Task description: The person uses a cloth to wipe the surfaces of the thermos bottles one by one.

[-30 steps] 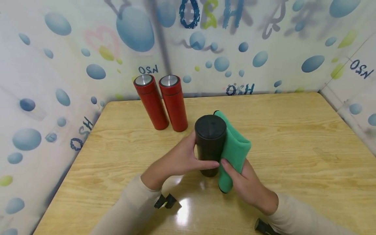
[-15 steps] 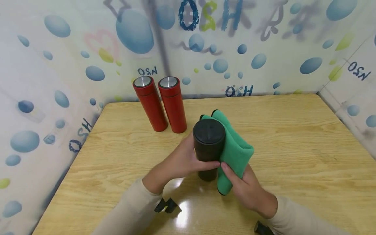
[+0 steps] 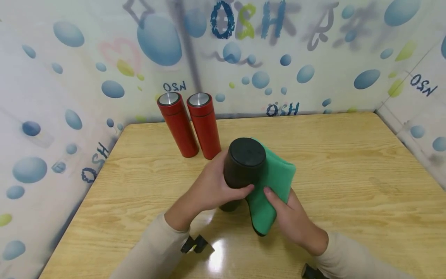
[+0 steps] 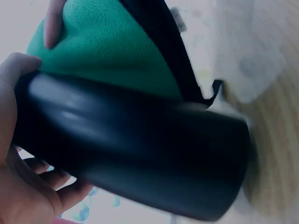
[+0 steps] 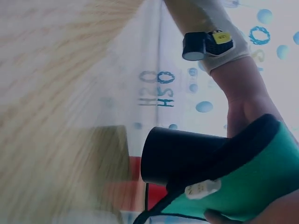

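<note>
My left hand (image 3: pixel 216 184) grips a black thermos bottle (image 3: pixel 244 170) round its upper part, thumb across the near side. The bottle leans, its base towards the left; in the right wrist view the bottle's end (image 5: pixel 161 154) seems just off the table. My right hand (image 3: pixel 292 221) holds a folded green cloth (image 3: pixel 275 174) with black edging against the bottle's right side, thumb on top of it. In the left wrist view the green cloth (image 4: pixel 112 51) lies along the black bottle (image 4: pixel 131 140). A white label (image 5: pixel 203 189) and a black loop show on the cloth's edge.
Two red thermos bottles with silver lids, a left one (image 3: pixel 179 130) and a right one (image 3: pixel 205 130), stand upright behind the left hand. The wooden table (image 3: pixel 348 186) meets a patterned wall (image 3: pixel 313 58) at the back.
The black bottle has gone from nearly upright to tilted, its base swinging left. The cloth has shifted and spread differently against it. Both hands keep their hold; the red bottles stay put.
</note>
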`<control>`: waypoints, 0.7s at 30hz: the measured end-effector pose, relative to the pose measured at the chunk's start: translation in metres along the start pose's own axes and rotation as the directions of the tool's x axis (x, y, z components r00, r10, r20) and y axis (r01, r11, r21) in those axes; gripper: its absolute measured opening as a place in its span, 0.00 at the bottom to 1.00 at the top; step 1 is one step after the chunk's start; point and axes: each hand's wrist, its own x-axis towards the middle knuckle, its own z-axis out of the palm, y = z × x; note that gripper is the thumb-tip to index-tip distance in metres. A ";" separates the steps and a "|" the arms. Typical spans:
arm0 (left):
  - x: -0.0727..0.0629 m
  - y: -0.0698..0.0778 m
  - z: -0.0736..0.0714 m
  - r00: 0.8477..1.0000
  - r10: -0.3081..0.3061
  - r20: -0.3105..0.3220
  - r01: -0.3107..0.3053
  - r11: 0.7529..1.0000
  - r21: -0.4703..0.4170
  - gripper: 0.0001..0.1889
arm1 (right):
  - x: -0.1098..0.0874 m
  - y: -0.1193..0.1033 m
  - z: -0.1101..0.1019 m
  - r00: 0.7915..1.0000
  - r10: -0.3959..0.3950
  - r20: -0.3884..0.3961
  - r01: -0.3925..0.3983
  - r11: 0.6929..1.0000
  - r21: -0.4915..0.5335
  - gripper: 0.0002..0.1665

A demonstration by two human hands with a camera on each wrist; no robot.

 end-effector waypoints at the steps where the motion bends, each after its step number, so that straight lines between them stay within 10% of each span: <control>1: 0.000 0.000 -0.001 1.000 -0.004 -0.013 0.004 1.000 0.025 0.39 | 0.001 -0.001 -0.001 1.000 0.026 -0.016 -0.026 0.999 0.020 0.26; 8: 0.000 0.002 -0.004 0.995 -0.062 -0.082 0.080 0.967 0.242 0.39 | 0.009 -0.007 -0.003 0.971 0.189 -0.143 -0.149 0.957 0.251 0.25; 14: 0.001 0.005 -0.004 0.995 -0.056 -0.088 0.085 0.924 0.372 0.45 | 0.010 -0.008 -0.007 0.971 0.121 -0.208 -0.069 0.968 0.242 0.23; 21: 0.001 0.007 -0.002 0.994 -0.045 -0.101 0.099 0.776 0.623 0.44 | 0.006 -0.006 -0.009 0.976 -0.014 -0.219 0.018 1.000 0.019 0.23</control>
